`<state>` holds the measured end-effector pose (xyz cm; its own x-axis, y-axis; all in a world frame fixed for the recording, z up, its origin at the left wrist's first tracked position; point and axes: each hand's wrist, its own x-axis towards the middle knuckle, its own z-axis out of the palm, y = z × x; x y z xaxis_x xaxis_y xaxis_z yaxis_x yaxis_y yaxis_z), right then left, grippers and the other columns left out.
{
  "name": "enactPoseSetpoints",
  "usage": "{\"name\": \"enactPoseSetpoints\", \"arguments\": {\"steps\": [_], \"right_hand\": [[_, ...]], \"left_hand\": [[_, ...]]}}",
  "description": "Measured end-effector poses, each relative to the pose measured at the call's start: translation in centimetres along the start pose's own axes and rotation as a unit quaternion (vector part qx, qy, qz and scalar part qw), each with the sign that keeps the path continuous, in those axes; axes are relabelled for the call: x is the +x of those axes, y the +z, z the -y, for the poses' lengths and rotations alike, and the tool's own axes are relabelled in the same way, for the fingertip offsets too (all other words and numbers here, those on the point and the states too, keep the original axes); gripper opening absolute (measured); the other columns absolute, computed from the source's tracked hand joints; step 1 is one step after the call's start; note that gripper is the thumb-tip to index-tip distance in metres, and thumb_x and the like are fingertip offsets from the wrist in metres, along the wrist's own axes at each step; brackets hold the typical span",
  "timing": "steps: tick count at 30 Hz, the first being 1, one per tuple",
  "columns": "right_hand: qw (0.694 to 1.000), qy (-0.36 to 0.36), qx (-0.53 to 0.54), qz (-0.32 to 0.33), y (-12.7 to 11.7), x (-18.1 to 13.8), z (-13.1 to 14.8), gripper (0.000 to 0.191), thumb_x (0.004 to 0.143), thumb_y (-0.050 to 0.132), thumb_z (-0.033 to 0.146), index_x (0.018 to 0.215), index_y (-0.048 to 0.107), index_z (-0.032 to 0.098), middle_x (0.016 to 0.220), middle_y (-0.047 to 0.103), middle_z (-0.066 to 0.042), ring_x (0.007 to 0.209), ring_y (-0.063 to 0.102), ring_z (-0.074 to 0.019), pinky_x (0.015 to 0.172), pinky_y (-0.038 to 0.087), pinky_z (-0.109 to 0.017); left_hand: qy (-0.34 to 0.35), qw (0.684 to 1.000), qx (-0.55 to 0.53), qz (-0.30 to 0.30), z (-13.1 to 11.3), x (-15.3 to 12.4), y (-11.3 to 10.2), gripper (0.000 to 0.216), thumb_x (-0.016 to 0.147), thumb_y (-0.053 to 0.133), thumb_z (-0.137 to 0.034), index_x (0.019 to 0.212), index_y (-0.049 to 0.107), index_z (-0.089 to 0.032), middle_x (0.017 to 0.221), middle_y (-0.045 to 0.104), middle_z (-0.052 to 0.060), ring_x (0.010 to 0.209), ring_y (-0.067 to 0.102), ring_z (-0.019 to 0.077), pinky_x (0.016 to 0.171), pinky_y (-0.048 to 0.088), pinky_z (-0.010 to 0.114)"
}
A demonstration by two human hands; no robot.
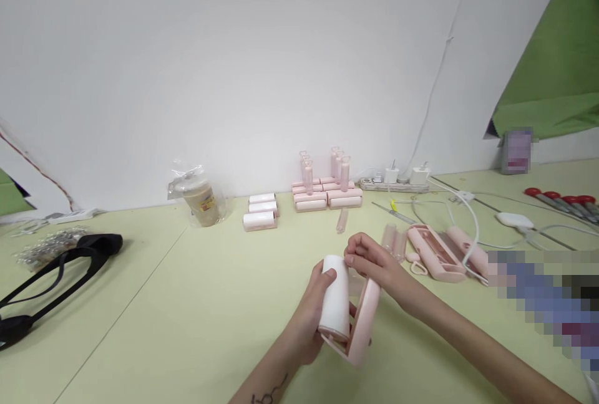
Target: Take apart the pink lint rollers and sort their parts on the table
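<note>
My left hand [311, 310] is wrapped round a white lint roll [334, 295] seated in a pink plastic holder [362, 323]. Its thumb presses on the roll's face, and the unit is tilted upright above the table. At the roll's upper end, my right hand [372, 260] has its fingers curled in, with the thumb against the roll's top edge. Whatever those fingers pinch is hidden. The holder's upper end passes behind my right hand. Right of that hand lie clear pink tubes [395, 242], a pink heart-shaped ring [418, 267] and an open pink case [435, 254].
Three white rolls in pink holders [261, 221] sit left of several pink rollers [311, 203] by the wall. A bagged cup [201, 201] stands farther left, near a black strap [84, 267]. Cables, a power strip [395, 186] and red-capped items [564, 198] occupy the right.
</note>
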<state>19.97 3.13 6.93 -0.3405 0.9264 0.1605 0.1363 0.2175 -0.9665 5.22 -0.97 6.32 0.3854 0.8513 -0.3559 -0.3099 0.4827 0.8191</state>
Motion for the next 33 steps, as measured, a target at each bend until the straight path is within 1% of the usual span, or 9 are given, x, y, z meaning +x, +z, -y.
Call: {"name": "enactPoseSetpoints", "arguments": {"steps": [5, 8, 12, 17, 19, 23, 26, 29, 33], "right_hand": [[0.998, -0.028, -0.058, 0.016, -0.2, 0.1, -0.9, 0.016, 0.083, 0.042, 0.037, 0.077, 0.037, 0.023, 0.071, 0.04, 0.003, 0.068, 0.042, -0.0139, 0.061, 0.035, -0.026], [0.996, -0.03, -0.081, 0.03, -0.3, 0.0, -0.9, 0.014, 0.084, 0.04, 0.035, 0.078, 0.036, 0.023, 0.069, 0.037, 0.004, 0.064, 0.04, -0.0132, 0.058, 0.034, -0.026], [0.993, -0.025, -0.108, 0.029, -0.6, -0.2, -0.5, 0.012, 0.086, 0.039, 0.032, 0.079, 0.036, 0.023, 0.067, 0.035, 0.005, 0.06, 0.037, -0.012, 0.054, 0.032, -0.025], [0.989, -0.034, -0.145, 0.021, -0.7, -0.4, -0.2, 0.012, 0.085, 0.041, 0.035, 0.081, 0.039, 0.023, 0.068, 0.038, 0.004, 0.061, 0.039, -0.0123, 0.054, 0.034, -0.024], [0.987, -0.033, -0.159, 0.017, -0.7, -0.4, -0.1, 0.012, 0.085, 0.041, 0.035, 0.087, 0.04, 0.024, 0.071, 0.041, 0.004, 0.062, 0.041, -0.0125, 0.055, 0.036, -0.024], [0.979, -0.026, -0.203, 0.014, -0.9, -0.5, 0.4, 0.017, 0.083, 0.045, 0.036, 0.095, 0.041, 0.025, 0.071, 0.045, 0.003, 0.061, 0.045, -0.013, 0.054, 0.038, -0.025], [0.968, -0.025, -0.248, 0.033, -1.3, -0.5, 0.8, 0.016, 0.081, 0.047, 0.038, 0.086, 0.05, 0.024, 0.076, 0.053, 0.001, 0.067, 0.05, -0.0149, 0.056, 0.04, -0.026], [0.962, 0.004, -0.264, 0.074, -1.8, -0.7, 0.9, 0.02, 0.08, 0.047, 0.04, 0.08, 0.056, 0.022, 0.076, 0.059, -0.001, 0.069, 0.054, -0.0167, 0.056, 0.041, -0.027], [0.966, 0.007, -0.229, 0.122, -2.4, -1.3, 0.6, 0.017, 0.074, 0.055, 0.03, 0.089, 0.056, 0.022, 0.085, 0.062, -0.001, 0.079, 0.057, -0.018, 0.065, 0.044, -0.028]], "left_hand": [[-0.026, 1.0, 0.016, 0.005, -0.3, -0.1, -0.1, 0.057, 0.076, 0.045, -0.052, 0.125, 0.025, -0.03, 0.066, 0.053, -0.001, 0.052, 0.058, 0.0158, 0.045, 0.045, 0.024], [-0.024, 0.999, 0.026, 0.003, -0.5, 0.0, -0.2, 0.055, 0.076, 0.046, -0.05, 0.124, 0.027, -0.029, 0.068, 0.053, 0.0, 0.051, 0.059, 0.0169, 0.045, 0.046, 0.027], [-0.016, 0.999, 0.03, 0.032, -0.4, 0.0, -0.5, 0.056, 0.076, 0.047, -0.048, 0.125, 0.028, -0.028, 0.07, 0.054, 0.001, 0.055, 0.06, 0.0184, 0.048, 0.047, 0.029], [0.019, 0.996, 0.053, 0.069, -0.6, -0.4, -1.0, 0.074, 0.061, 0.071, -0.025, 0.123, 0.031, -0.03, 0.088, 0.054, 0.002, 0.067, 0.058, 0.0153, 0.054, 0.045, 0.023], [0.025, 0.993, 0.079, 0.083, -0.8, -0.6, -1.1, 0.075, 0.058, 0.072, -0.018, 0.122, 0.033, -0.031, 0.092, 0.053, 0.002, 0.069, 0.057, 0.0149, 0.054, 0.043, 0.021], [0.044, 0.986, 0.112, 0.111, -0.9, -0.9, -1.2, 0.067, 0.06, 0.068, -0.012, 0.118, 0.038, -0.028, 0.089, 0.054, 0.001, 0.075, 0.054, 0.0148, 0.059, 0.041, 0.02], [0.058, 0.983, 0.136, 0.104, -0.8, -0.8, -1.2, 0.066, 0.061, 0.067, -0.013, 0.118, 0.038, -0.028, 0.089, 0.055, 0.001, 0.076, 0.054, 0.0157, 0.06, 0.04, 0.021], [0.081, 0.976, 0.184, 0.086, -0.6, -0.7, -1.3, 0.065, 0.06, 0.066, -0.013, 0.117, 0.04, -0.029, 0.09, 0.055, 0.0, 0.073, 0.053, 0.0157, 0.06, 0.04, 0.021], [0.14, 0.945, 0.29, 0.061, -0.2, -0.7, -1.9, 0.065, 0.057, 0.065, -0.011, 0.116, 0.044, -0.028, 0.096, 0.055, 0.001, 0.078, 0.053, 0.0174, 0.062, 0.04, 0.022]]}}
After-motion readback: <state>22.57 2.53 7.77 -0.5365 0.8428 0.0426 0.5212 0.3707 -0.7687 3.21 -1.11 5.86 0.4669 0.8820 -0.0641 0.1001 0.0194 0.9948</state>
